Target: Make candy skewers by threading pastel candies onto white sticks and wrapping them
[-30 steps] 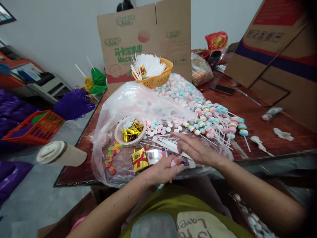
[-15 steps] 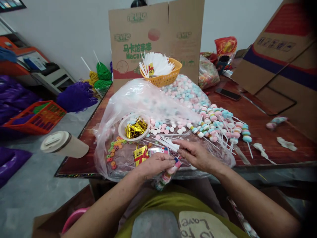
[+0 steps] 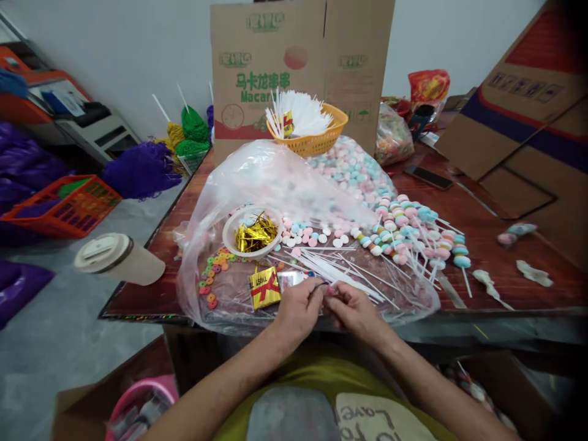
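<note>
My left hand [image 3: 298, 306] and my right hand [image 3: 351, 306] meet at the table's front edge. Both pinch a small pink and dark piece [image 3: 329, 289], mostly hidden by the fingers; I cannot make out what it is. White sticks [image 3: 342, 272] lie just beyond my hands on a clear plastic bag. Left of them are a gold packet [image 3: 265, 288], a white bowl [image 3: 228, 236] of gold ties, and small colored rings [image 3: 209, 285]. Skewers of pastel candy [image 3: 413, 236] are piled on the right, with loose pastel candies [image 3: 307, 234] in the middle.
A yellow basket [image 3: 316, 144] of white sticks stands before a cardboard box [image 3: 294, 55]. A lidded cup [image 3: 122, 260] lies tilted at the left edge. A phone [image 3: 429, 177] and a wrapped candy [image 3: 517, 234] are on the right. Below is a pink tub [image 3: 158, 386].
The wrapped candy bundle that hung below my hands is out of sight. My right hand has drawn down beside my left, and the white sticks now lie spread on the bag.
</note>
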Tool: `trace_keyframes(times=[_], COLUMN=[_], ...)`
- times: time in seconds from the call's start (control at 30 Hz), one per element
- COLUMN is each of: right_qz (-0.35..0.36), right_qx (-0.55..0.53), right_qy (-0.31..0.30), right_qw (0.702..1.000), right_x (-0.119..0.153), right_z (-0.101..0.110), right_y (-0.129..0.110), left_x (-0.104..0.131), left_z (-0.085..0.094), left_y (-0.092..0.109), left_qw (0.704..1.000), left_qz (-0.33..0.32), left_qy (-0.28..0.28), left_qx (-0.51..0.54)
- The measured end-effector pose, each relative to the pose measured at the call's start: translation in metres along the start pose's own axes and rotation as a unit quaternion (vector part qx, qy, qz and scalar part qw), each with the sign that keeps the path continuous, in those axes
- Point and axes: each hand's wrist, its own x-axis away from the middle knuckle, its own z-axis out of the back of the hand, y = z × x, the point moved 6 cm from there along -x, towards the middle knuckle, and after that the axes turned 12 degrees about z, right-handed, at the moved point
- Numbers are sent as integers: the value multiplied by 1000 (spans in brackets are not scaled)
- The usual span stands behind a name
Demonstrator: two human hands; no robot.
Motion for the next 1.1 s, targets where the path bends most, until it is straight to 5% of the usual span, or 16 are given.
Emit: trace_keyframes(times=[0.07, 0.23, 0.4, 0.5, 0.57, 0.6, 0.67, 0.73, 0.8, 0.87, 0.97, 1.03, 1.1], right_qz=[-13, -5, 136, 79, 97, 156, 322, 443, 475, 468, 402, 290, 135], right_qx=[-42, -80, 189, 145, 176, 236, 395, 521, 588, 620, 620, 551, 406], right_qy=[45, 11, 21, 15, 55, 81, 62, -87, -222, -268, -274, -277, -291], right_qw=[998, 997, 972, 986, 978, 956, 858, 724, 616, 570, 616, 732, 856], right_x=[5, 10, 12, 9, 6, 6, 10, 19, 29, 35, 36, 30, 24], right_z=[-5, -11, -6, -6, 3, 9, 5, -18, -34, -42, -47, -46, -45], right_y=[5, 0, -24, -22, -31, -44, -72, -80, -69, -59, -44, -32, -16], left_x=[2, 16, 16, 22, 23, 21, 19, 18, 20, 28, 37, 40, 48], left_z=[0, -19, -11, -17, -17, -16, -15, -14, -14, -14, -8, 1, 9], left_y=[-7, -11, -5, -8, -12, -14, -15, -12, -7, -2, 3, 7, 12], left_qw=[999, 967, 963, 937, 930, 933, 941, 944, 934, 908, 891, 879, 833], left_qz=[31, 76, 90, 150, 177, 182, 172, 146, 117, 90, -13, -108, -204], left_qy=[-21, -244, -225, -315, -317, -302, -283, -294, -338, -407, -399, -266, -126], left_qx=[21, 9, -121, -22, 50, 70, 73, 42, -1, -52, -217, -379, -499])
